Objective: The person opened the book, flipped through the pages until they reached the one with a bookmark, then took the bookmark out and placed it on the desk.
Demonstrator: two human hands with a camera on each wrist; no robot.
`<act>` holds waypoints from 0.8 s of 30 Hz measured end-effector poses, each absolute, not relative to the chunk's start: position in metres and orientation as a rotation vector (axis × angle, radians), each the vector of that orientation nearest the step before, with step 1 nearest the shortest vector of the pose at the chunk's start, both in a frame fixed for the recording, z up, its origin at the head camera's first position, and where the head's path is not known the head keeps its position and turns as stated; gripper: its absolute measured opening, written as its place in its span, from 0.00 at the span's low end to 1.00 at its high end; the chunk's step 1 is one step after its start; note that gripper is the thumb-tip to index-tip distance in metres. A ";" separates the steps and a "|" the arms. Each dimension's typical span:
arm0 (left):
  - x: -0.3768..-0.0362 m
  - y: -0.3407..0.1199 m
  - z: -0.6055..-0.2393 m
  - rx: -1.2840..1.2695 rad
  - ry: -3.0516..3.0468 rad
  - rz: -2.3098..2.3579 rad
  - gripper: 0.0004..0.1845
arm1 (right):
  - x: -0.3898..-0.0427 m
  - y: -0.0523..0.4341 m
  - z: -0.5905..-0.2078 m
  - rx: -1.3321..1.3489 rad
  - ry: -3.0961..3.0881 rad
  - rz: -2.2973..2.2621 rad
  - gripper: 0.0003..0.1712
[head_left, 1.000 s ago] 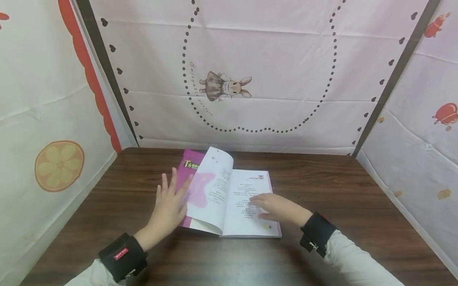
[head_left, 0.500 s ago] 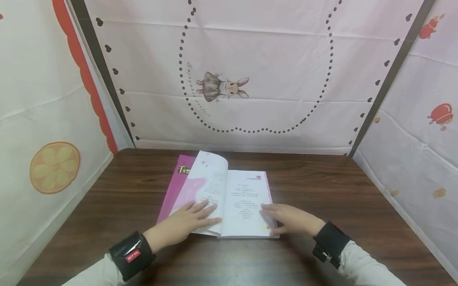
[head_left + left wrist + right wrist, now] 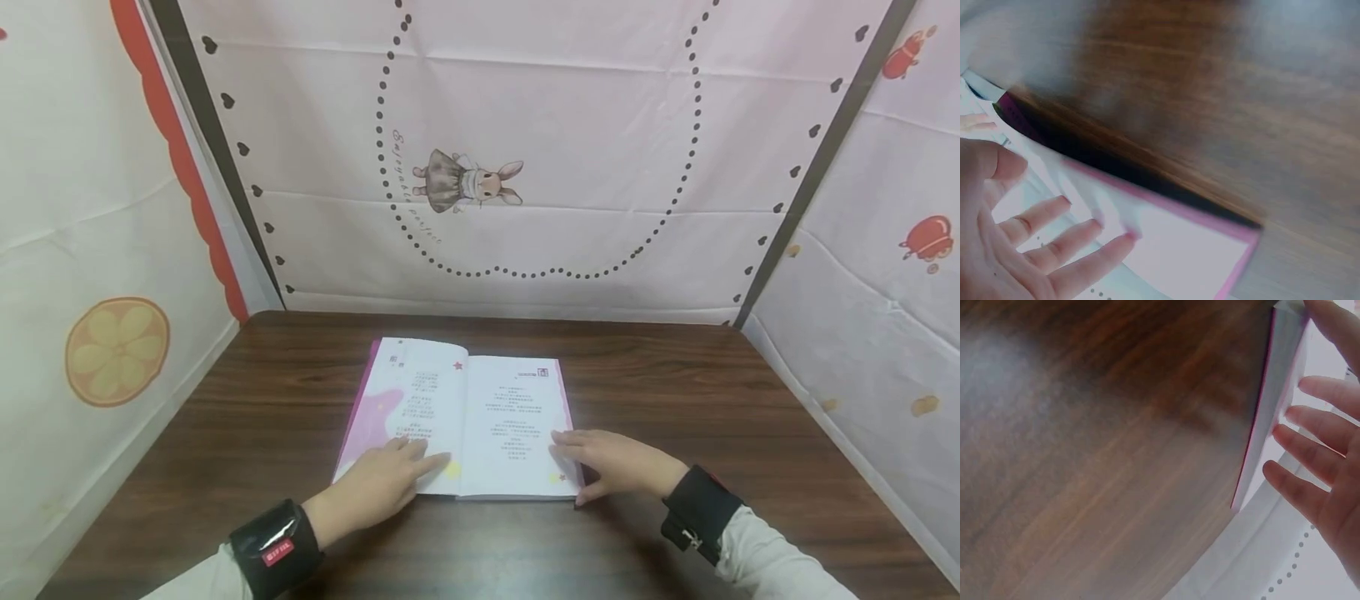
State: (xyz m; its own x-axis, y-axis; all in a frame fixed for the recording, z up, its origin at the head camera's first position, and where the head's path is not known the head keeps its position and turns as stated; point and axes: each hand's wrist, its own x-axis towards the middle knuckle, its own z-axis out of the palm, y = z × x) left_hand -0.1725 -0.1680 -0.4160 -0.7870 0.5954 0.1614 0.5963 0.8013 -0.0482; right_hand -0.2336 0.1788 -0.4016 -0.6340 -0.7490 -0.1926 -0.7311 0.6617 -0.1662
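An open book (image 3: pixel 502 417) with a purple-pink cover edge lies on the table, its left page printed with a pink patch and text. My left hand (image 3: pixel 378 483) rests on the lower part of that left page, fingers extended; the left wrist view shows the spread fingers (image 3: pixel 1085 262) over the white paper. At the lower right corner of the right page lies my right hand (image 3: pixel 618 462), its fingers on the page and the thumb by the bottom edge. Seen from the right wrist, those fingers (image 3: pixel 1316 453) are spread along the book's side, above the stacked page edges (image 3: pixel 1266 412).
The dark wooden table (image 3: pixel 675 375) extends around the book. A printed white cloth (image 3: pixel 600 150) hangs behind it, with cloth walls at the left and right. Black bands (image 3: pixel 277 546) circle both wrists.
The lifted left page has come down flat toward the left, covering the purple cover. My left hand moved onto the page and then slightly left; the right hand shifted right to the book's corner.
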 end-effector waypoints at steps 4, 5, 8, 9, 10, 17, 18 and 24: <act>-0.173 -0.161 -0.417 -0.889 -2.834 -0.017 0.23 | -0.234 0.181 -0.400 -1.171 2.612 -0.127 0.40; -0.173 -0.159 -0.416 -0.872 -2.841 -0.017 0.23 | -0.234 0.182 -0.399 -1.169 2.604 -0.136 0.39; -0.172 -0.153 -0.414 -0.841 -2.857 -0.023 0.21 | -0.235 0.183 -0.397 -1.142 2.584 -0.160 0.35; -0.172 -0.151 -0.413 -0.839 -2.860 -0.022 0.20 | -0.235 0.184 -0.396 -1.132 2.581 -0.169 0.35; -0.172 -0.149 -0.413 -0.844 -2.854 -0.015 0.19 | -0.236 0.185 -0.395 -1.128 2.578 -0.173 0.34; -0.172 -0.143 -0.410 -0.834 -2.921 -0.085 0.17 | -0.237 0.187 -0.389 -1.228 2.564 -0.197 0.26; -0.172 -0.142 -0.410 -0.819 -2.938 -0.110 0.17 | -0.236 0.187 -0.389 -1.280 2.568 -0.199 0.23; -0.176 -0.136 -0.413 -0.804 -2.926 -0.145 0.14 | -0.230 0.183 -0.393 -1.543 2.648 -0.188 0.07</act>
